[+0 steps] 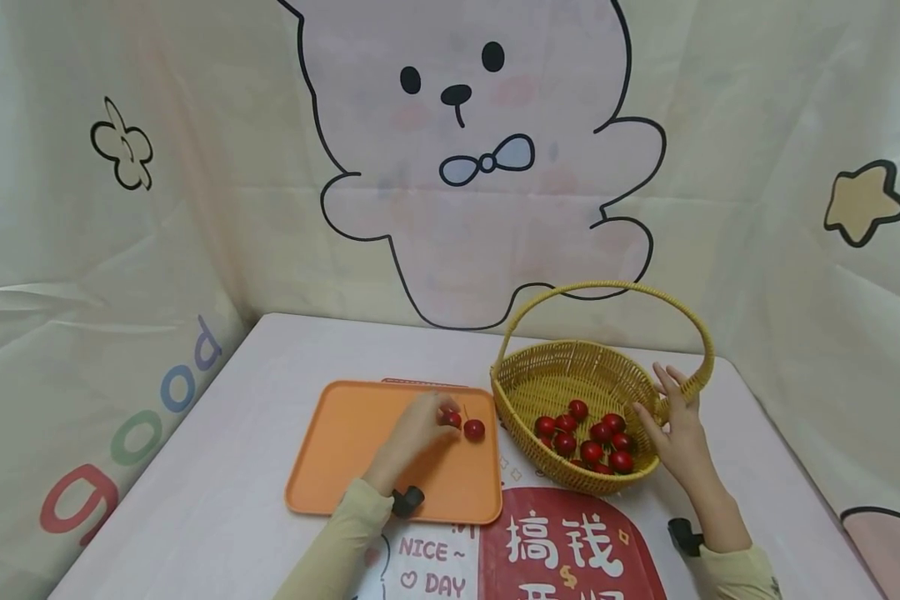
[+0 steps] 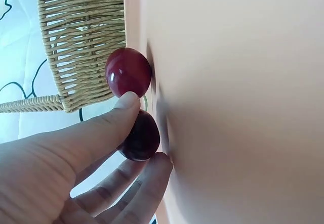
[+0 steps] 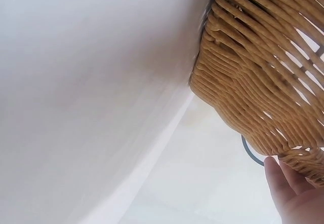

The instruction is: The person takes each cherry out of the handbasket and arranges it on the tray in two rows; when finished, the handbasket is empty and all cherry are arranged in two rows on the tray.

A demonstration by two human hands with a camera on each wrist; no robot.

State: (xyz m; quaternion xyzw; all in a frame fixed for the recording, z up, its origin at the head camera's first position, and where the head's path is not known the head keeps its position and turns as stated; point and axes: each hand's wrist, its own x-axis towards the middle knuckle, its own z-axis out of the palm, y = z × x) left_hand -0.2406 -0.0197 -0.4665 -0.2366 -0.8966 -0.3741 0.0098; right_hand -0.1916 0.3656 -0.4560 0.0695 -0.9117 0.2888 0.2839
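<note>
Left hand (image 1: pixel 418 429) pinches a cherry (image 2: pixel 140 135) on the orange tray (image 1: pixel 345 450); right hand (image 1: pixel 678 433), grip seemingly relaxed, touches the basket (image 1: pixel 570 367); mat (image 1: pixel 427 562) reads "NICE DAY".

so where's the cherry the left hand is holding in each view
Head: cherry at the left hand, on the orange tray.
Left wrist: centre, darker cherry pinched between fingers.
Right wrist: not in view.
Shared landmark: wicker basket.

Cartoon bear backdrop (image 1: pixel 465 167), white table (image 1: pixel 270 358)
</note>
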